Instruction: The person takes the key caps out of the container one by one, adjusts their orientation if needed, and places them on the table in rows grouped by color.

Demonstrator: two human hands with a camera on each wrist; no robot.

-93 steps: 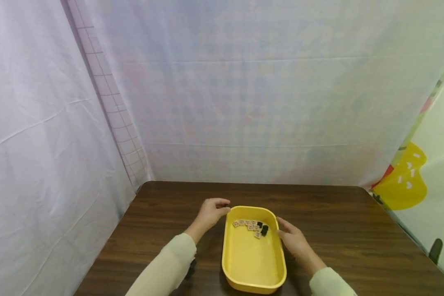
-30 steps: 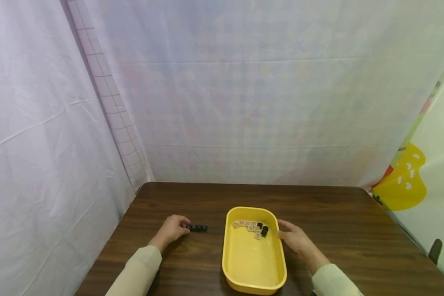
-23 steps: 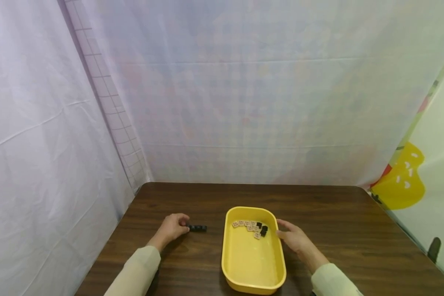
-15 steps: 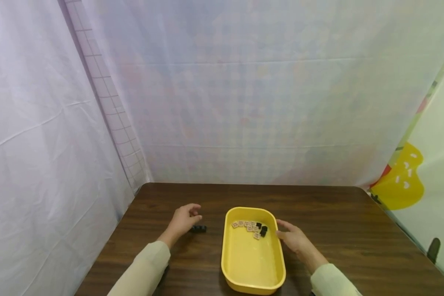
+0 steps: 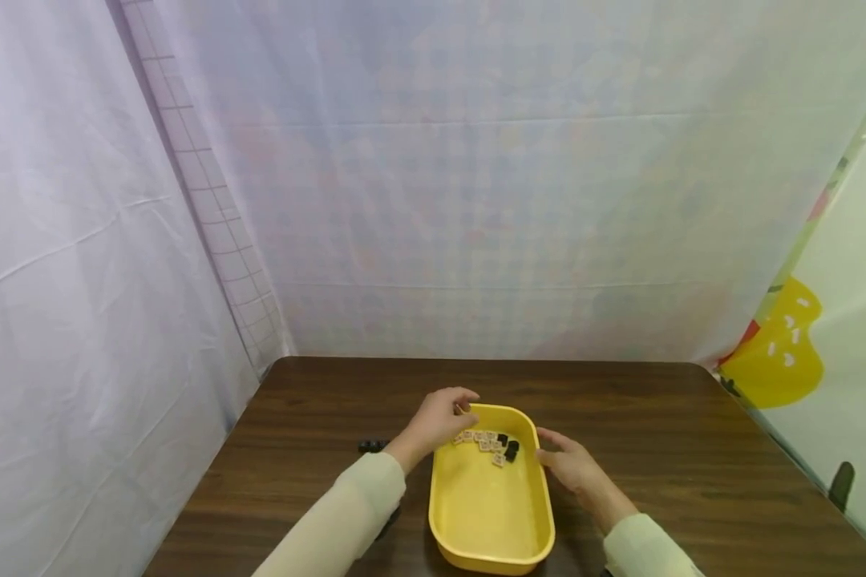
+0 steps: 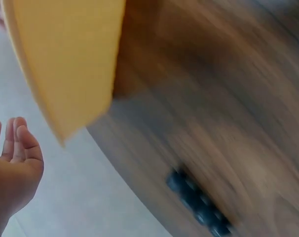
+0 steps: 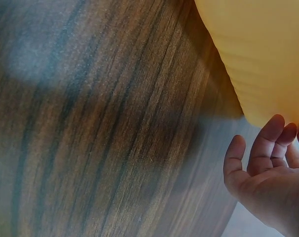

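Note:
A yellow plastic tub (image 5: 491, 513) stands on the table, with several small pale printed tiles (image 5: 485, 445) and a few black blocks (image 5: 511, 450) in its far part. My left hand (image 5: 436, 418) is over the tub's far left rim, fingers loosely bent; nothing shows between them in the left wrist view. On the table left of the tub lies a short row of small black blocks (image 5: 371, 445), partly behind my left forearm; the left wrist view shows the row of blocks (image 6: 196, 202) blurred. My right hand (image 5: 577, 470) touches the tub's right side with relaxed fingers.
The dark wood-grain table (image 5: 642, 433) reaches back to a pale sheet (image 5: 491, 240) hanging behind it. Another white curtain (image 5: 94, 280) hangs at the left. Under my left sleeve (image 5: 346, 513) a dark thing shows in part.
My left hand, at the left end of the black row a second ago, has let go of it and moved right to the tub's rim. The right hand stays at the tub.

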